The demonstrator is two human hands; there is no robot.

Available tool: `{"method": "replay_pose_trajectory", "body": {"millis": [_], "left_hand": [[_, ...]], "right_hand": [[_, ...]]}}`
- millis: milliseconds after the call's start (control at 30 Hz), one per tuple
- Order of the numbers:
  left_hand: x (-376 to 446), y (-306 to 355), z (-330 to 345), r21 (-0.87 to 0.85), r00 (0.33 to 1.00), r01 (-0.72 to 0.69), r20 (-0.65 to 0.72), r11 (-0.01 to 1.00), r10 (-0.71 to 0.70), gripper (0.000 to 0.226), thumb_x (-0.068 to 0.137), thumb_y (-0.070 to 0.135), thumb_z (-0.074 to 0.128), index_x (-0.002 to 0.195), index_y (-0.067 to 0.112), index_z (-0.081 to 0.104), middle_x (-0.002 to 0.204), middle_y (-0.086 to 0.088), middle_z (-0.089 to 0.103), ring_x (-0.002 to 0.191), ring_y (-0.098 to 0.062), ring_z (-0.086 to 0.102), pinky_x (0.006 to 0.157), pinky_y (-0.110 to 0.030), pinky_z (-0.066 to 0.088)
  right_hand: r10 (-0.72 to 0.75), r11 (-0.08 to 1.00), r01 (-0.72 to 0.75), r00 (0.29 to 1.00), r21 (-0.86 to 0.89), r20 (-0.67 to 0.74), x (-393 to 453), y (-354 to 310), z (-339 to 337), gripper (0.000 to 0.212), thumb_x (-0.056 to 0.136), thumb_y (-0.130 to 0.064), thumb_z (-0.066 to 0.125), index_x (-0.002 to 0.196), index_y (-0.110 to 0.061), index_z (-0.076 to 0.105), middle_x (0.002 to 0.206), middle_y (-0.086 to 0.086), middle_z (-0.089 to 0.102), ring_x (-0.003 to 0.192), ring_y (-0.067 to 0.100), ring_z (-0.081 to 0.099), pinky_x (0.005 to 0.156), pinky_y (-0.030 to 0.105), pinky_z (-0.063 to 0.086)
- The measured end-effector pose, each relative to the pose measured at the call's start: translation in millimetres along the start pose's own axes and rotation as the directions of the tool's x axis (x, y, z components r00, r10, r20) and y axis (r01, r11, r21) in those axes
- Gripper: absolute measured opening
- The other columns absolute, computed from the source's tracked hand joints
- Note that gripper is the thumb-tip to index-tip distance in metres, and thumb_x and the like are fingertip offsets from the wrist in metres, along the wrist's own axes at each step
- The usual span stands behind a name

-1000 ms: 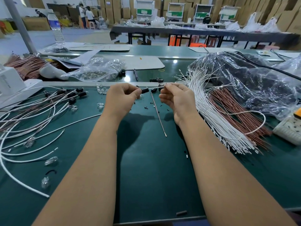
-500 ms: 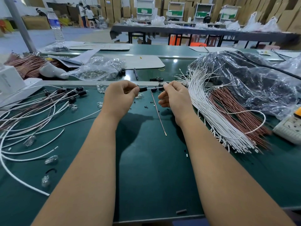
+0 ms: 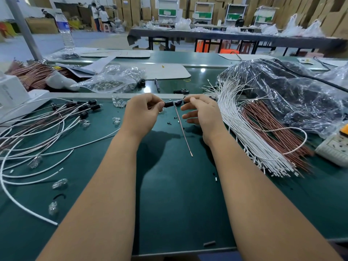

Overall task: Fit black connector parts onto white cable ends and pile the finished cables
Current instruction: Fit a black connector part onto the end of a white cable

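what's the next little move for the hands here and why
Probably push the black connector part in the left hand further along the white cable end pinched by the right hand. The two hands sit close together with a short stretch of cable bare between them. Whether it is fully seated cannot be told.

Factory assembly hall, long green table (image 3: 175,194) strewn with a bundle of white cables (image 3: 244,132), bags of small parts (image 3: 113,80), more worktables (image 3: 235,37) behind, stacked cardboard boxes (image 3: 320,14) along walls, workers (image 3: 98,15) in the distance
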State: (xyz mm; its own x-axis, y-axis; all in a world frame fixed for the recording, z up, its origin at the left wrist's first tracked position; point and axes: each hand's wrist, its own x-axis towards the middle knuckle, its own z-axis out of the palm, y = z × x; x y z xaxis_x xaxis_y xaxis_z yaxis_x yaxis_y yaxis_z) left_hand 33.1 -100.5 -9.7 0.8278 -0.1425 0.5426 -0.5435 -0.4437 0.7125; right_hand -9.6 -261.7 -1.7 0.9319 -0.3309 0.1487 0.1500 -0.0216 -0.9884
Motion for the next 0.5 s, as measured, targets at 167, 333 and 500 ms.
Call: {"method": "replay_pose_trajectory", "body": {"millis": [167,333,500], "left_hand": [[-1.9,2.1,-0.1,0.023,1.000,-0.019,-0.010,1.000,0.019,0.007,0.089,0.008,0.065,0.092,0.006,0.071,0.072,0.001,0.065,0.061,0.006,0.054,0.062,-0.007,0.042],[-3.1,2.9,0.1,0.027,1.000,-0.026,-0.008,0.999,0.027,0.009,0.090,0.007,0.064,0.096,0.004,0.071,0.082,-0.005,0.068,0.072,-0.009,0.061,0.070,-0.012,0.046],[-3.8,4.4,0.8,0.061,0.999,-0.035,-0.030,0.997,0.037,0.009,0.089,0.007,0.065,0.095,0.004,0.071,0.083,-0.004,0.068,0.076,-0.012,0.062,0.069,-0.010,0.045]], "right_hand": [[-0.089,0.994,0.087,0.996,-0.072,-0.029,-0.9,1.1,-0.7,0.010,0.092,-0.007,0.059,0.090,-0.013,0.067,0.075,-0.001,0.069,0.057,0.009,0.061,0.059,0.022,0.050],[-0.150,0.982,0.144,0.988,-0.126,-0.043,-0.4,1.8,-0.9,0.013,0.091,-0.004,0.062,0.086,-0.015,0.067,0.074,-0.001,0.069,0.054,0.004,0.060,0.059,0.018,0.050],[-0.171,0.979,0.165,0.985,-0.123,-0.037,-1.9,1.1,-0.4,0.013,0.089,-0.009,0.064,0.081,-0.019,0.068,0.073,-0.004,0.070,0.056,0.004,0.062,0.061,0.020,0.052]]}}
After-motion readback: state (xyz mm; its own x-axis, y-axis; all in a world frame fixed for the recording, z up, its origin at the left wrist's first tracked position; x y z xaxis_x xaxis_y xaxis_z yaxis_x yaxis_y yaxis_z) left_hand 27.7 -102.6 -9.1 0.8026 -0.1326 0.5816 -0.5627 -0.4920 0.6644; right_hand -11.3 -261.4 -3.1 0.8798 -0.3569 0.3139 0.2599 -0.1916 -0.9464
